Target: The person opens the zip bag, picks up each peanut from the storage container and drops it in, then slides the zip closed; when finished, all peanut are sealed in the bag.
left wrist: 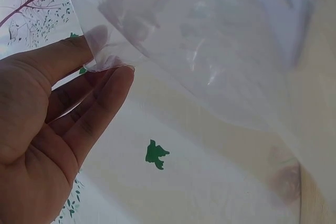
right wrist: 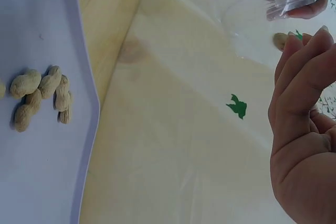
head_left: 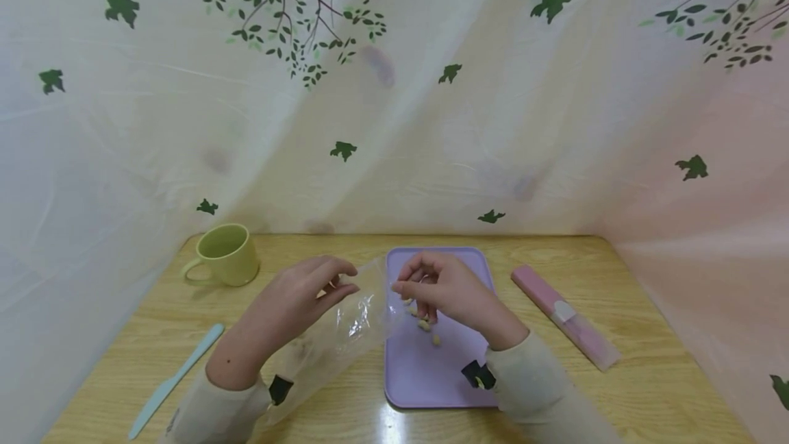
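My left hand (head_left: 290,303) pinches the top edge of a clear plastic zip bag (head_left: 357,321) between thumb and fingers. The bag hangs down in front of the left forearm, its mouth towards the right hand. With its fingertips close to that mouth, my right hand (head_left: 456,293) is raised over a lilac tray (head_left: 437,379). The right wrist view shows the end of a peanut (right wrist: 280,40) sticking out at these fingertips; the fingers hide the rest. Several unshelled peanuts (right wrist: 26,83) lie in a loose group on the tray below.
A yellow-green mug (head_left: 228,255) stands at the back left of the wooden table. Nearer, at the left, lies a pale blue plastic knife (head_left: 175,379). Right of the tray is a long pink case (head_left: 564,317). A printed cloth (head_left: 401,177) hangs behind the table.
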`<action>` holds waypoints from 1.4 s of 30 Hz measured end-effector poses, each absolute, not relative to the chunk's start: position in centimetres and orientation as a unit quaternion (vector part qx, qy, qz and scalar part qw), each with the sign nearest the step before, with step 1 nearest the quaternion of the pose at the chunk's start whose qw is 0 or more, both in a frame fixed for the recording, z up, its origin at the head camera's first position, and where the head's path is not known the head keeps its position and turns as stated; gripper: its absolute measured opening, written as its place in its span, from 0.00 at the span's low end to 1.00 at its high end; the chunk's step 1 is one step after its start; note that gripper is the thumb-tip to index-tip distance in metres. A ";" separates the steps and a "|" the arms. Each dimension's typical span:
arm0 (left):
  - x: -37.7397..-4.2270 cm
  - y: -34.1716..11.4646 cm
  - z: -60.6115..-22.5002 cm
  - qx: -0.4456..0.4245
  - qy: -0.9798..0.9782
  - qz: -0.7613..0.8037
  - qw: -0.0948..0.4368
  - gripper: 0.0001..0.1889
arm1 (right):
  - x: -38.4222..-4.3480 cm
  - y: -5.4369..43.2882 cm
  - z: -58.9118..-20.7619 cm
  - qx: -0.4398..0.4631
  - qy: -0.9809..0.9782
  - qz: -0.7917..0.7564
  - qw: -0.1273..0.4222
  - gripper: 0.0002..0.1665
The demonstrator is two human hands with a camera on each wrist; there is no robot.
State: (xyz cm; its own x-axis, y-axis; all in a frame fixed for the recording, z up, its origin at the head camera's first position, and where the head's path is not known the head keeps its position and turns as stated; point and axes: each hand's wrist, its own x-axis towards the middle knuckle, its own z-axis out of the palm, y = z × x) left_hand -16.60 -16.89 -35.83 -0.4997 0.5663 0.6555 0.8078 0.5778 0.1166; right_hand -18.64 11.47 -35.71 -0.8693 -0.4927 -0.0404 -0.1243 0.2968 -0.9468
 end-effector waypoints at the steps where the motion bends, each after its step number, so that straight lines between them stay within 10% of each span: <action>1: -16.6 -16.9 -35.8 -0.409 -0.840 -0.210 0.288 0.17 | -18.6 11.4 -35.7 -0.197 0.788 -0.559 0.166 0.13; 19: -16.7 -17.3 -36.0 -0.406 -0.841 -0.206 0.292 0.18 | -20.8 12.1 -37.1 -0.085 0.793 -0.591 0.119 0.16; 42: -16.7 -17.7 -35.7 -0.401 -0.843 -0.213 0.290 0.16 | -26.9 11.1 -43.9 -0.081 0.894 -0.385 0.215 0.11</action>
